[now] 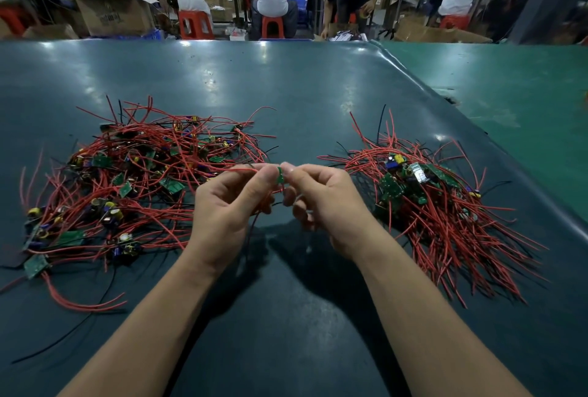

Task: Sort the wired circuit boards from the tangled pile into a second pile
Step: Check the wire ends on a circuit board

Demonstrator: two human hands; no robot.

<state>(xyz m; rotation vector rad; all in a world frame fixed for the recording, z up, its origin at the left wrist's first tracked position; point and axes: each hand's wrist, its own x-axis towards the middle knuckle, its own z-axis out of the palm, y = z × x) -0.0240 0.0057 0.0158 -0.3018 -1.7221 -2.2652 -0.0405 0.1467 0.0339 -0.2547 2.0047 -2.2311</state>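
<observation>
I'm watching both hands working just above the table [286, 94], and the risk is sitting right there in the wires. The red wire [237, 170] is running out from under my left fingertips back toward the tangled pile [140, 180], so if it is snagged in there, pulling the board away is going to drag neighbours along and smear that heap across the mat. A black wire [253, 231] is also dangling below the fingers, and it could be catching on the knuckles or looping round a thumb as the board travels. A sharp tug might be stressing the solder joint too.

Now the fingers. The left hand [229, 205] is curling in tight, thumb and forefinger pinching close together on the red wire just beside the board. The right hand [321, 202] is curling the same way, its fingertips [288, 168] nipping the small green board [280, 175] from the far side, the other fingers folding loosely underneath. Barely any gap is showing in either pinch. I think the left thumb is touching the board's edge as well, though it's too small for me to be sure.

The board is hanging between the two sets of fingertips, with the second pile [426, 199] lying off past the right knuckles, well apart from the tangle.
</observation>
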